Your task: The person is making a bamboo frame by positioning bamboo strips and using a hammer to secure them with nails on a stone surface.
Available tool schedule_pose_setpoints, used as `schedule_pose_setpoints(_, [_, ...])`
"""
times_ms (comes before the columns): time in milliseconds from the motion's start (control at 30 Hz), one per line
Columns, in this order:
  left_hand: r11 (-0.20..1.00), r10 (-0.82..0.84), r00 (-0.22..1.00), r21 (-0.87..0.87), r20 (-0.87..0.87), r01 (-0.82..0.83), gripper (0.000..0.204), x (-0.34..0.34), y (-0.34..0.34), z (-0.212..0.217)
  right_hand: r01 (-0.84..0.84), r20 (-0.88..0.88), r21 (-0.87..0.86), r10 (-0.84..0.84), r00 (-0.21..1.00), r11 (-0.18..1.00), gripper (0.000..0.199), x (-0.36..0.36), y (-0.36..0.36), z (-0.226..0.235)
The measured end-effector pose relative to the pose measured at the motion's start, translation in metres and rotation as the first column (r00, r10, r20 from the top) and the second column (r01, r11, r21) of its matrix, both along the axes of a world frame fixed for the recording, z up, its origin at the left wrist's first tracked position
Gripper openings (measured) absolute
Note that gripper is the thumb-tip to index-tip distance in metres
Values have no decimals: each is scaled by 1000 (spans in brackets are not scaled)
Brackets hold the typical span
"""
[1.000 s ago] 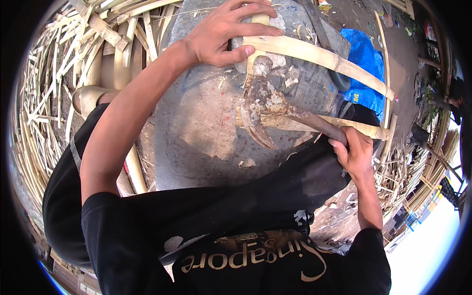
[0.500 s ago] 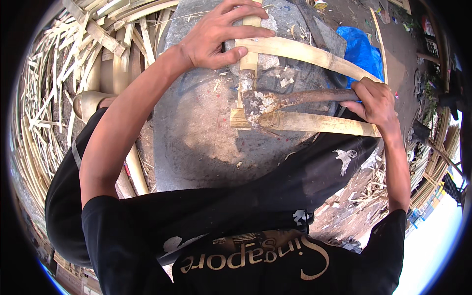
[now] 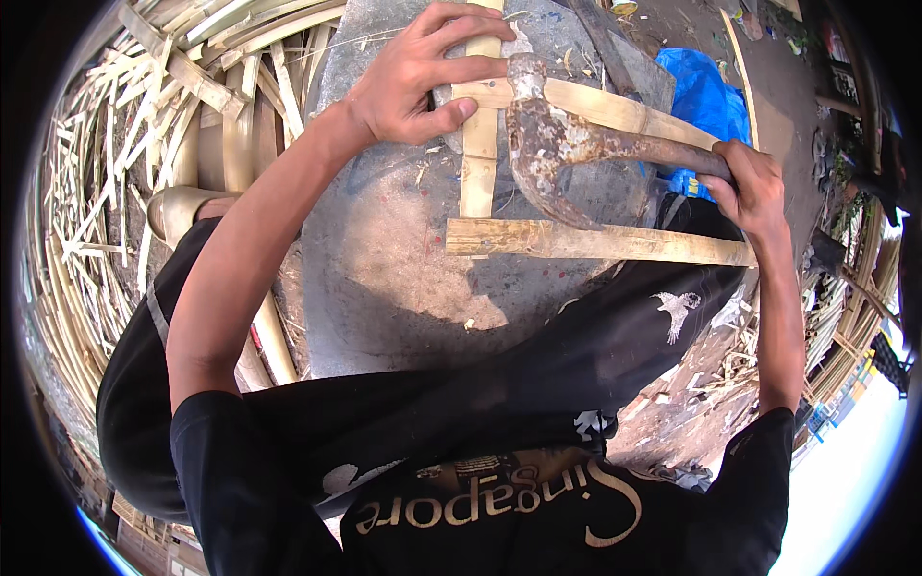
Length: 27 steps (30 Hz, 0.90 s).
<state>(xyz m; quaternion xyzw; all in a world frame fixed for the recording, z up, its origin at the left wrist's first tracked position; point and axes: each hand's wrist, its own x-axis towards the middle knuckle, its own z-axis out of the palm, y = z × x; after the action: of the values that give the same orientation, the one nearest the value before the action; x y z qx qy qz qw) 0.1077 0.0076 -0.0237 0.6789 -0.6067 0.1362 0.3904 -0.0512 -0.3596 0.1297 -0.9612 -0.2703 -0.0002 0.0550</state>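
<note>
My right hand point(image 3: 747, 187) is closed round the handle of a rusty claw hammer point(image 3: 545, 154), its head raised over the bamboo pieces. An upper bamboo strip point(image 3: 615, 108) and a lower bamboo strip point(image 3: 595, 240) run sideways, with a short bamboo crosspiece point(image 3: 478, 173) between them at their left ends. My left hand point(image 3: 413, 82) grips the upper joint, thumb on the near side and fingers over the far side. The hammer head partly covers the upper strip just right of my thumb. Any nail at the joint is too small to make out.
The pieces rest over a grey stone slab point(image 3: 384, 250) with scattered chips. Split bamboo point(image 3: 106, 173) lies heaped at the left. A blue plastic sheet point(image 3: 699, 91) lies beyond the right hand. My bent leg in black cloth point(image 3: 615, 317) lies close to the lower strip.
The hammer head has lifted off the area by the crosspiece and moved up and to the right, uncovering the crosspiece. My left hand has barely shifted, still on the joint.
</note>
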Motion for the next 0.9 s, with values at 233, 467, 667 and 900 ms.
schedule_pose_setpoints(233, [998, 20, 999, 59, 25, -22, 54, 0, 0, -2, 36, 30, -160, -32, 999, 987, 41, -18, 17, -15])
schedule_pose_setpoints(467, [998, 23, 999, 52, 27, -24, 54, -1, 0, 1, -67, 76, -145, 79, 994, 987, 39, 4, 9, -16])
schedule_pose_setpoints(667, [997, 25, 999, 68, 29, -27, 55, -1, -2, 2, -99, 54, -147, 108, 993, 984, 39, 6, 6, -18])
schedule_pose_setpoints(900, [993, 34, 999, 111, 19, -36, 49, -3, 0, 3, 166, -224, 202, -120, 967, 965, 35, -57, 43, -16])
